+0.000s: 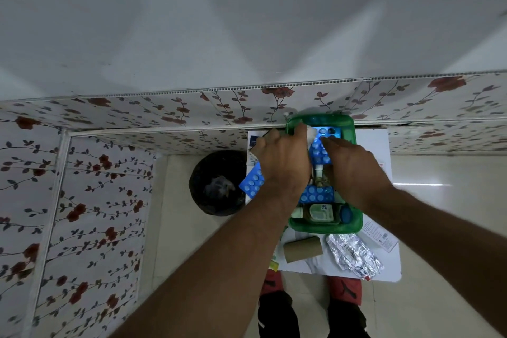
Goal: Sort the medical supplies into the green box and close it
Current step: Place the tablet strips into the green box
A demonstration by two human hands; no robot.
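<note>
The green box (354, 223) lies open on a small white table (392, 269). Inside it are blue blister packs (318, 149), a small bottle (319, 212) and a blue cap (346, 214). My left hand (284, 160) is over the box's left side, fingers closed on a white wad (311, 133) near the far end. My right hand (354, 167) reaches into the box, fingertips pressing on the blue blister packs. Another blue blister pack (252, 182) lies outside, left of the box, partly under my left wrist.
On the table's near part lie a brown cardboard roll (301, 248), a silver foil pack (354, 255) and a printed leaflet (380, 236). A black waste bin (216, 182) stands on the floor left of the table. Flower-patterned wall panels surround the area.
</note>
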